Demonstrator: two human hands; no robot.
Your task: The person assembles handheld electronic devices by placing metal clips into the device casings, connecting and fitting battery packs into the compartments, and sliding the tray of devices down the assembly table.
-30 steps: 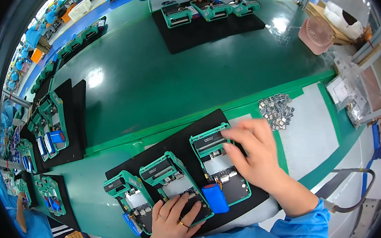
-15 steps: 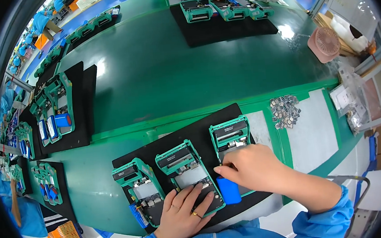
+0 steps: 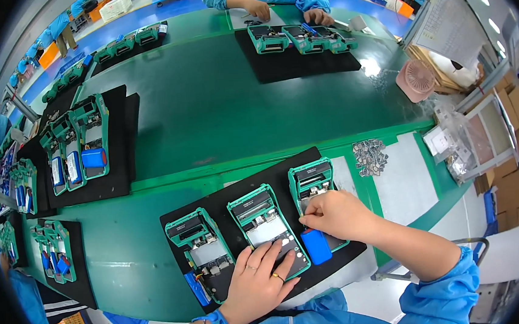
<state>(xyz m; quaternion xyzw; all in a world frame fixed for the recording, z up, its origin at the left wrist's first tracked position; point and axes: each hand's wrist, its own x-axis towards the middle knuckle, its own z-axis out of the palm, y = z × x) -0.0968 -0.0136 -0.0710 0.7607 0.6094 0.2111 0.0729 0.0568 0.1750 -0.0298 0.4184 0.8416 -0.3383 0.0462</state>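
Observation:
My left hand (image 3: 260,274) lies with fingers spread across the dark circuit board in the lower part of the middle green device housing (image 3: 252,203). The fingers of my right hand (image 3: 337,215) are pinched together over the left edge of the right green housing (image 3: 310,174), just above a blue battery pack (image 3: 316,247). What the pinch holds is too small to make out. That battery lies aslant over the housing's left edge. The left green housing (image 3: 186,227) has another blue battery (image 3: 197,289) at its lower left side. All three housings rest on a black mat (image 3: 219,203).
Small metallic parts (image 3: 370,157) lie in a pile right of the mat. More green housings (image 3: 90,117) with blue batteries stand on black mats at left. Across the green table (image 3: 208,123), a co-worker's hands (image 3: 258,10) are near other housings. A pink fan (image 3: 416,80) stands far right.
The view has tilted up, showing more of the co-worker opposite. My left hand stays on the middle housing's board, and my right hand still pinches beside the blue battery.

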